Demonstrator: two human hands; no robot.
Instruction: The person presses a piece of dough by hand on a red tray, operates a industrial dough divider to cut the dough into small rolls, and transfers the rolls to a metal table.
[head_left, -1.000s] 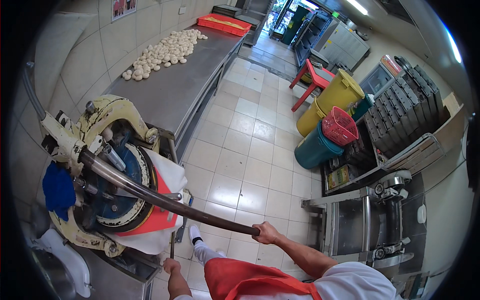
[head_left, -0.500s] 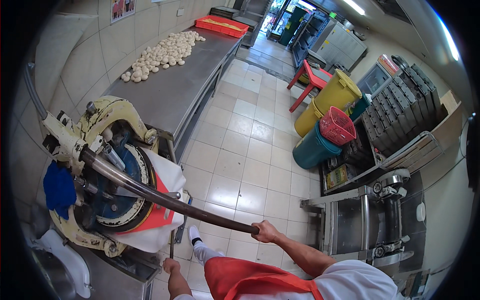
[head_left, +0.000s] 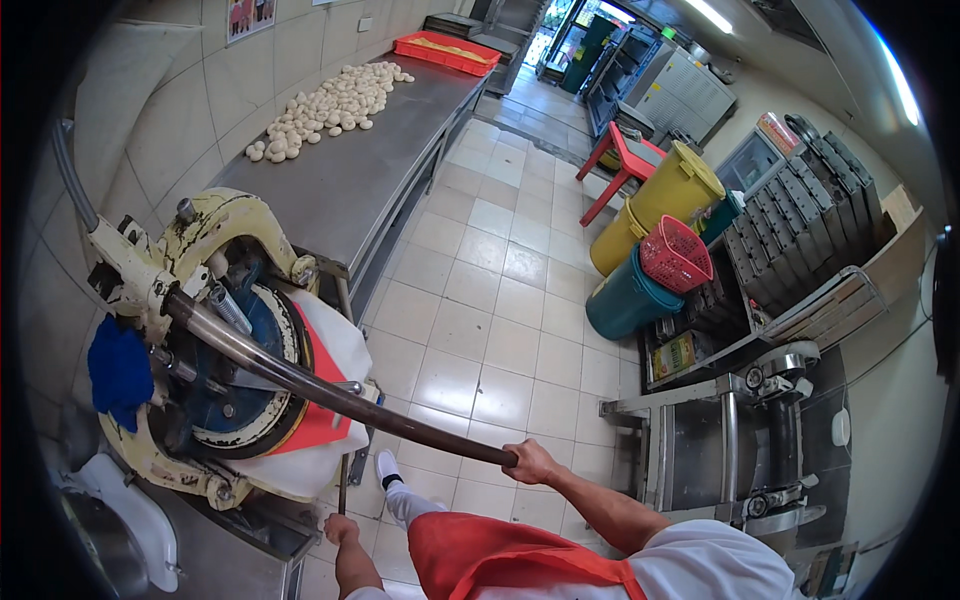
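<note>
My right hand [head_left: 530, 462] is closed around the free end of a long, dark, curved metal lever [head_left: 400, 425]. This lever runs left to a worn cream-coloured press machine [head_left: 225, 215] with a blue round head [head_left: 225, 410]. Lower down, my left hand [head_left: 341, 527] grips a thin upright metal rod [head_left: 343, 485] at the machine's near side. Beneath the head lie a red sheet [head_left: 322, 425] and a white plate [head_left: 345, 350], partly covered by the head and lever. A blue cloth [head_left: 120, 372] hangs on the machine's left.
Many dough balls [head_left: 325, 115] lie on the steel table [head_left: 385, 145] by the wall, with a red tray [head_left: 447, 52] at its far end. Across the tiled floor [head_left: 480, 330] stand yellow bins [head_left: 675, 185], a teal bin [head_left: 635, 295], a red basket [head_left: 675, 252] and stacked metal pans [head_left: 800, 205].
Under the round head, the white plate and red sheet have shifted slightly. Both hands keep their grips in nearly the same places.
</note>
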